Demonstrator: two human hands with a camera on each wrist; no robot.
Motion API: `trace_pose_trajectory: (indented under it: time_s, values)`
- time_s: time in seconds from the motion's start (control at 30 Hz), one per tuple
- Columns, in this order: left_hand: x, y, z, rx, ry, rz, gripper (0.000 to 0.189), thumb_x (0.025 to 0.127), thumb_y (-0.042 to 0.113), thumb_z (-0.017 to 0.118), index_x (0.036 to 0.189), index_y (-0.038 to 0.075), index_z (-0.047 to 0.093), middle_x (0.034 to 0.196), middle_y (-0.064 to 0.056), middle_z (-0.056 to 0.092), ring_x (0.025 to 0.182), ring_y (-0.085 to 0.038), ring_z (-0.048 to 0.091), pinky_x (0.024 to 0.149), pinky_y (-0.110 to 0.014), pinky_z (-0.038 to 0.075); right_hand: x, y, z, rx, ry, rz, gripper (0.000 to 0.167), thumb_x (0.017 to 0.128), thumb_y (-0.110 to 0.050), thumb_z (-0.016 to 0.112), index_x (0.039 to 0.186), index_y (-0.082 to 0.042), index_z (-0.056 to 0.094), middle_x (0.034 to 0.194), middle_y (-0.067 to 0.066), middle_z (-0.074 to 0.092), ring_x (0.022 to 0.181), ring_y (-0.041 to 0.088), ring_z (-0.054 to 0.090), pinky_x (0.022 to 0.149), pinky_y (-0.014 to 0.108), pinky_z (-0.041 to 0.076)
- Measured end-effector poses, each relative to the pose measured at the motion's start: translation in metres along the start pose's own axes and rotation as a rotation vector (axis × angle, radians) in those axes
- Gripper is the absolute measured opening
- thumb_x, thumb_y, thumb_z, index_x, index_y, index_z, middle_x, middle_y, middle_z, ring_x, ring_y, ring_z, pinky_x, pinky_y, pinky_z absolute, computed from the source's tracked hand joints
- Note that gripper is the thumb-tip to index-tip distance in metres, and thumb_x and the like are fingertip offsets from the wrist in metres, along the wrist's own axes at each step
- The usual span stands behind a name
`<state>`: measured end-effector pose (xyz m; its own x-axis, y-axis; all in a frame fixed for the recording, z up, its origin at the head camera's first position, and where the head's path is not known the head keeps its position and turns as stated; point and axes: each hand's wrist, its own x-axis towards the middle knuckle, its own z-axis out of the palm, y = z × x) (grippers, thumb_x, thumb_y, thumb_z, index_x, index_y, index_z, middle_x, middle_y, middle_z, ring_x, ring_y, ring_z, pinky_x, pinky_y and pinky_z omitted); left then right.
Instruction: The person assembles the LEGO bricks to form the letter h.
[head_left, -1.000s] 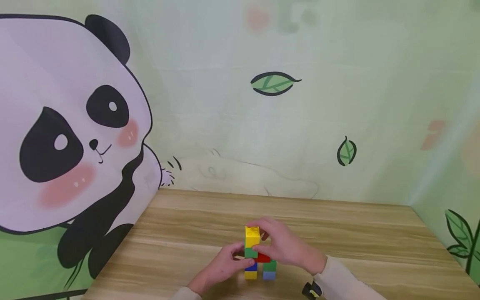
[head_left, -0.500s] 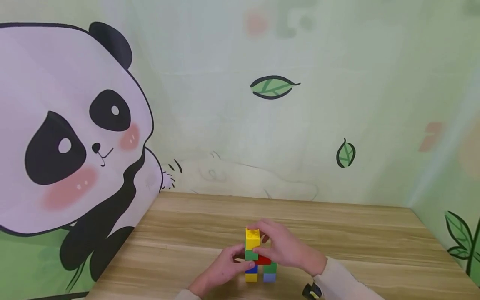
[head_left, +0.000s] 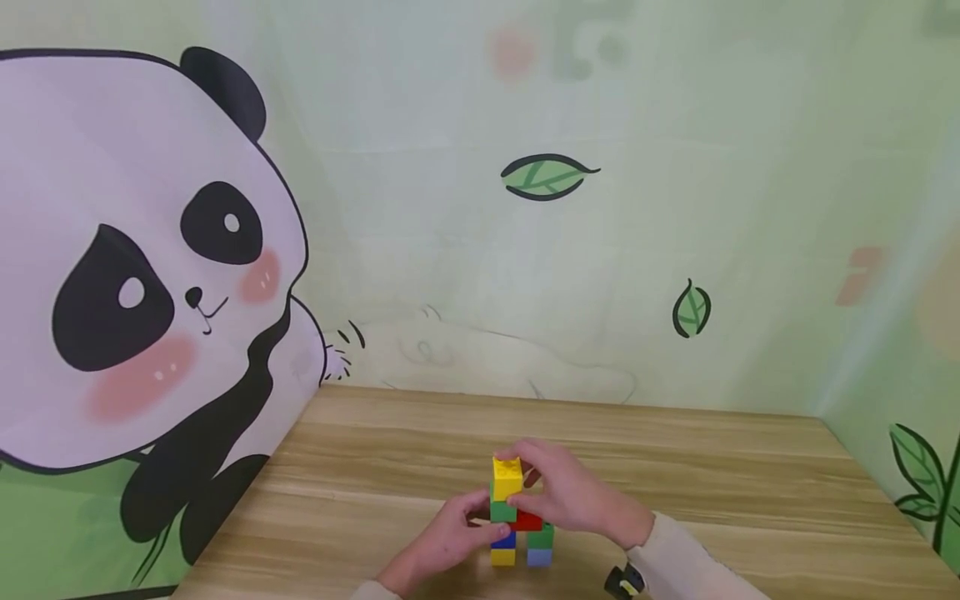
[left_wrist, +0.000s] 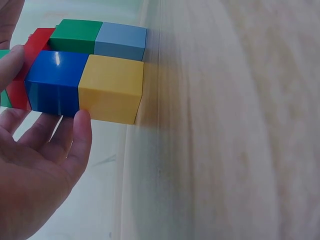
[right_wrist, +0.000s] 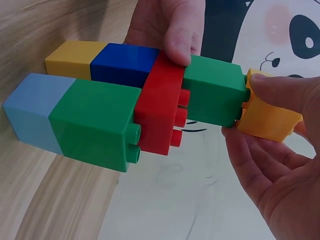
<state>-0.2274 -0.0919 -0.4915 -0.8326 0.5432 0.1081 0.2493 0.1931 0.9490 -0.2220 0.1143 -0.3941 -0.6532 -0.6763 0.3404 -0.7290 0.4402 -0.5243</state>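
Observation:
My right hand (head_left: 573, 492) pinches a yellow brick (right_wrist: 270, 112) between thumb and fingers at the top of a toy-brick stack. The yellow brick sits slightly askew over the upper green brick (right_wrist: 212, 90), whose studs show in a gap between them in the right wrist view. My left hand (head_left: 453, 533) grips the stack, its thumb on the red brick (right_wrist: 162, 107) and fingers behind the blue brick (left_wrist: 57, 80). Beneath the blue one is a lower yellow brick (left_wrist: 112, 87). The other leg is a green brick (right_wrist: 95, 122) on a light blue brick (right_wrist: 37, 110). Red bridges both legs.
The stack stands on a wood-grain table (head_left: 360, 467). A backdrop (head_left: 450, 250) with a panda and leaves rises behind the table and along its sides. A black wrist device (head_left: 624, 581) is by the right sleeve.
The head view has tilted up slightly, so everything sits a little lower in the picture. Both hands keep their holds, and the bricks hardly shift.

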Motion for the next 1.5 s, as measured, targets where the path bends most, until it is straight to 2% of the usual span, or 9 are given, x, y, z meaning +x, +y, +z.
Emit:
trace_pose_trajectory:
  time_s: [0.3,0.53,0.7,0.9,1.17,1.5]
  values:
    - [0.0011,-0.0030,0.0006,0.005,0.019,0.003,0.035,0.092,0.022,0.063,0.126,0.013,0.058,0.112,-0.002,0.065,0.099,-0.019,0.059,0.081,-0.030,0.051,-0.0012,-0.0022,-0.0013,0.007,-0.004,0.025,0.042,0.083,-0.010,0.073,0.121,-0.008,0.054,0.112,0.000,0.059,0.090,0.009,0.057,0.077,0.022,0.051]
    - [-0.0004,-0.0010,0.0010,0.001,0.019,0.000,0.035,0.092,0.024,0.063,0.125,0.014,0.058,0.112,0.000,0.065,0.099,-0.019,0.059,0.082,-0.031,0.051,0.0001,-0.0014,-0.0005,-0.022,-0.025,0.034,0.043,0.084,-0.012,0.073,0.123,-0.008,0.054,0.113,0.000,0.059,0.090,0.011,0.058,0.077,0.022,0.051]
    - [-0.0008,0.0000,0.0007,0.004,0.012,0.008,0.034,0.092,0.025,0.063,0.124,0.015,0.058,0.113,0.000,0.065,0.099,-0.018,0.060,0.083,-0.031,0.051,0.0009,-0.0015,-0.0005,-0.048,-0.024,0.029,0.045,0.084,-0.014,0.073,0.124,-0.008,0.053,0.112,-0.001,0.060,0.088,0.007,0.057,0.076,0.022,0.051]
    - [0.0006,-0.0010,0.0009,0.013,0.003,0.002,0.033,0.092,0.027,0.063,0.124,0.017,0.058,0.112,0.001,0.065,0.099,-0.018,0.060,0.083,-0.032,0.051,0.0010,-0.0028,-0.0011,-0.042,-0.030,0.040,0.045,0.085,-0.016,0.072,0.125,-0.008,0.053,0.111,-0.001,0.059,0.087,0.006,0.057,0.075,0.021,0.051]
    - [0.0011,-0.0035,0.0022,0.009,0.011,-0.003,0.032,0.092,0.027,0.063,0.122,0.017,0.060,0.112,0.001,0.065,0.099,-0.017,0.060,0.083,-0.033,0.051,0.0000,-0.0024,0.0004,-0.029,-0.026,0.032,0.044,0.084,-0.011,0.072,0.124,-0.007,0.053,0.111,0.000,0.059,0.088,0.009,0.058,0.075,0.020,0.051]
    - [0.0009,-0.0018,0.0012,0.013,0.022,0.021,0.031,0.092,0.024,0.063,0.121,0.014,0.060,0.111,-0.002,0.066,0.098,-0.018,0.061,0.081,-0.030,0.052,-0.0004,-0.0014,0.0036,-0.032,0.025,-0.012,0.044,0.083,-0.010,0.073,0.123,-0.006,0.054,0.111,0.000,0.060,0.091,0.009,0.058,0.076,0.020,0.051]
